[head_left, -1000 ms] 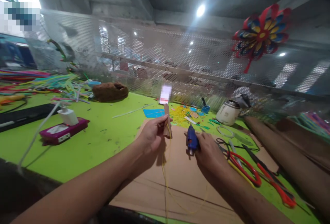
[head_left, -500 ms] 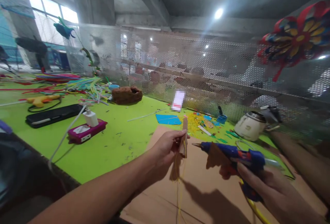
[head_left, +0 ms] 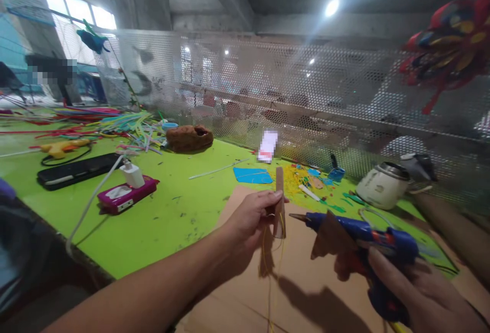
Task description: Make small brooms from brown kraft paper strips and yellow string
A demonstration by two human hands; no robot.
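Note:
My left hand point(head_left: 248, 220) pinches a narrow brown strip point(head_left: 279, 182), probably cardboard, held nearly upright above the table. Thin yellow thread point(head_left: 269, 294) hangs down from the strip. In my right hand point(head_left: 421, 284) is a blue hot glue gun point(head_left: 360, 228), my fingers wrapped round its handle. Its metal nozzle points left at the strip, a small gap apart. A brown angular piece point(head_left: 328, 236) shows against the front of the gun; whether my fingers hold it or it is fixed there, I cannot tell.
Brown sheet point(head_left: 214, 297) covers part of the green table point(head_left: 184, 220). Blue paper point(head_left: 252, 175), yellow scraps point(head_left: 293, 182) and a white pot point(head_left: 383, 185) lie beyond. At left are a purple power strip point(head_left: 128, 195), a black case point(head_left: 78, 170) and coloured stems point(head_left: 126, 126). A perforated screen point(head_left: 237, 88) stands behind.
The glue gun and my right hand sit a little further right and lower in view. The strip has shifted slightly right and turned a little. Both hands keep their hold.

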